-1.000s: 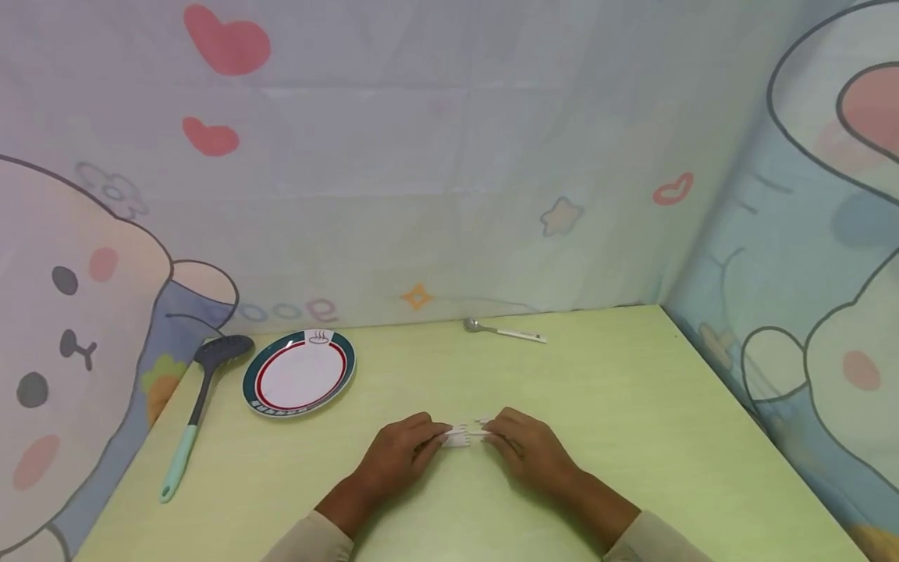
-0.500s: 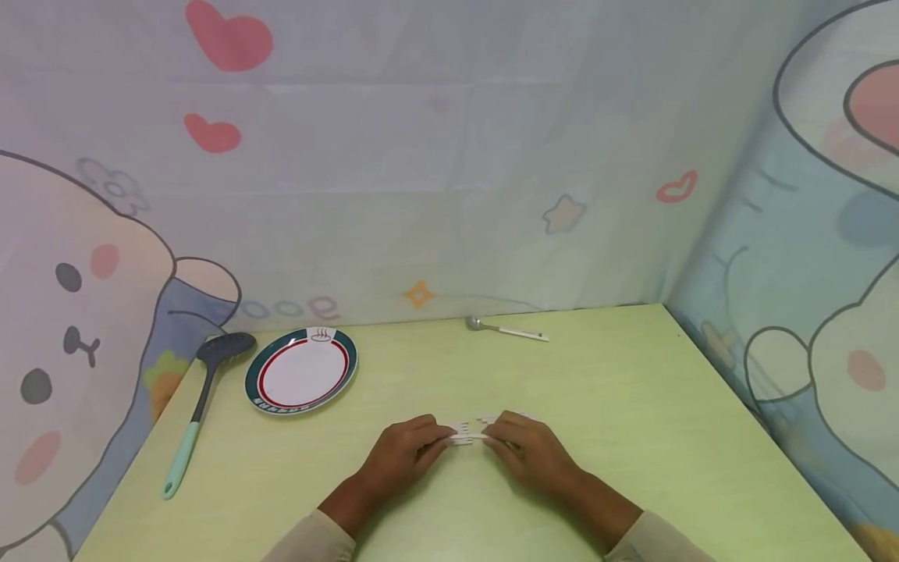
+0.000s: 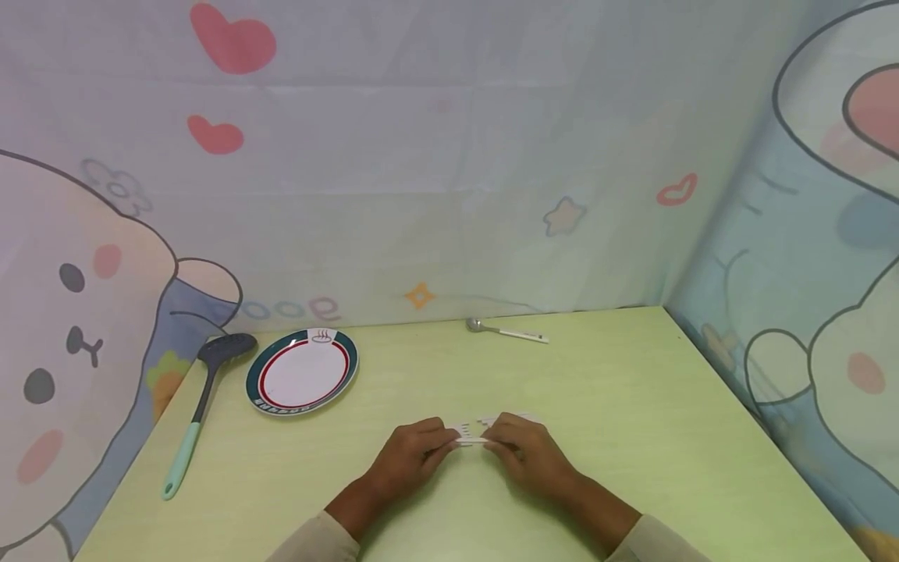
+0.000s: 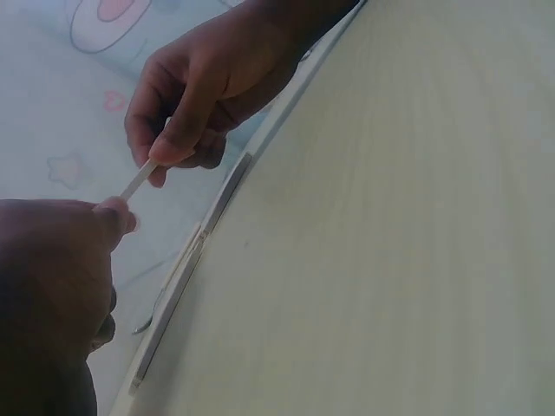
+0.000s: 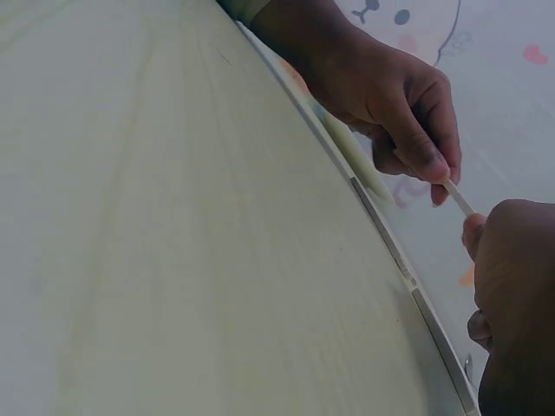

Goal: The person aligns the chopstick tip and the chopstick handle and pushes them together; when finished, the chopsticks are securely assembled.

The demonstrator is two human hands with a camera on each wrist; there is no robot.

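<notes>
Pinching a thin white stick (image 3: 473, 440) w/ both hands: your L hand (image 3: 416, 450) has one end, your R hand (image 3: 528, 445) the other. Fingers narrow both sides, thumb vs. fingertips; short bare length btwn them. Wrist cams put stick up off table (image 3: 604, 382), approx. midway btwn its left & right edges, well in from far edge. More white strips lie on table just past your hands, 1 bunch (image 3: 464, 428) partly hidden by L hand, 1 bunch (image 3: 486, 421) partly hidden by R; too small to count. Spoon (image 3: 520, 335) nr far edge, right of centre. Plate (image 3: 258, 402) nr far-left corner; turner (image 3: 204, 394) beside it along left edge, dark head at that corner, mint handle toward you.
</notes>
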